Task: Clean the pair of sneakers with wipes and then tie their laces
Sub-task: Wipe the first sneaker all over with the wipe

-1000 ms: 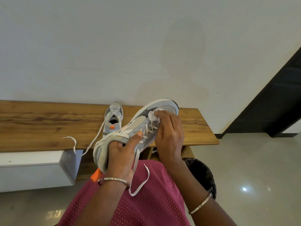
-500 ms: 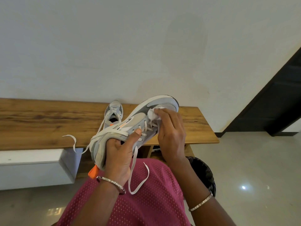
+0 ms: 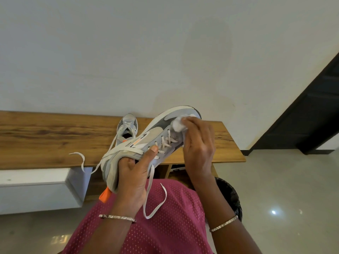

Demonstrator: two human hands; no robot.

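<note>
Head view: the left hand [image 3: 133, 173] grips the heel end of a grey-and-white lace-up sneaker [image 3: 156, 132]. Its fingers are curled into the collar and its thumb lies along the side by the eyelets. The sneaker is held in the air over the near edge of a long wooden bench top [image 3: 45, 140], tilted with its toe up and to the far right. An orange pull tab [image 3: 105, 196] hangs at its heel on the near left.

The right hand [image 3: 199, 143] is curled over the toe end and presses a crumpled white wipe [image 3: 178, 124] against the grey toe panel. The fingers cover most of the wipe. One loose white lace [image 3: 156, 208] of the held sneaker hangs down in a loop in front of the magenta mesh shirt [image 3: 165, 231].

The second matching grey sneaker [image 3: 128, 127] stands on the bench top against the white wall [image 3: 128, 52], just left of the held one and partly hidden behind it. Its untied white lace end [image 3: 80, 158] trails to the left and over the bench's near edge.

A thin metal bracelet sits on the left wrist [image 3: 117, 217] and another on the right wrist [image 3: 223, 223]. Under the bench on the left is a white cabinet [image 3: 36, 189]. A black bin [image 3: 231, 195] shows near the right forearm on the glossy pale floor [image 3: 284, 198]. A dark frame [image 3: 311, 116] slants along the far right.
</note>
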